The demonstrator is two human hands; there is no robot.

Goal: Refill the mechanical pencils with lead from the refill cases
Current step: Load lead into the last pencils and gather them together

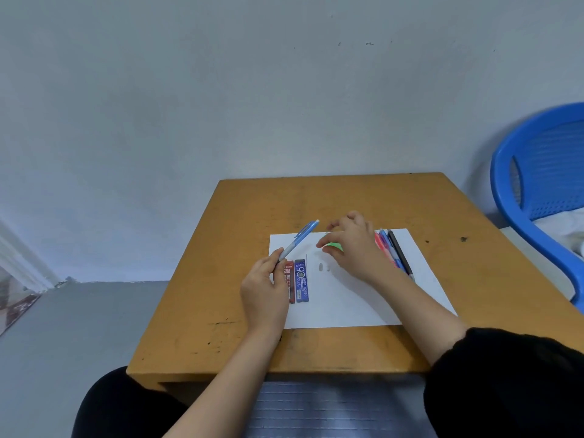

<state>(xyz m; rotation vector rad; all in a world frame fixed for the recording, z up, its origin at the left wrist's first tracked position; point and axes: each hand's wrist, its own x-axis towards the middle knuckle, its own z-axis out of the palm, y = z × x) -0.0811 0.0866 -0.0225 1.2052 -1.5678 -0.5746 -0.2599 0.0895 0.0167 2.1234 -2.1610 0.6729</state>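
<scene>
Two refill cases lie side by side on the left part of the white sheet of paper (pixel 363 305): a red refill case (pixel 290 284) nearest the sheet's left edge and a blue refill case (pixel 301 281) touching it on the right. What they hold, and whether they are capped, cannot be made out.

The left hand (pixel 265 289) sits over the sheet's left edge, partly covering the red case. Its fingers pinch the lower end of a blue mechanical pencil (pixel 300 240), which slants up and away over the sheet's far left corner.

The right hand (pixel 354 245) is over the far middle of the sheet, fingers curled down onto a green thing (pixel 334 246). Blur hides whether they grip it.

A small grey piece (pixel 321 267) lies alone at the sheet's middle. A row of pencils (pixel 393 252), pink, blue and black, lies along the sheet's right part, partly under the right wrist.

The sheet rests on a wooden table (pixel 347 352), with bare wood on all its sides and the broadest strip beyond its far edge. A blue chair (pixel 537 184) stands off to the right of the sheet, past the table's edge.
</scene>
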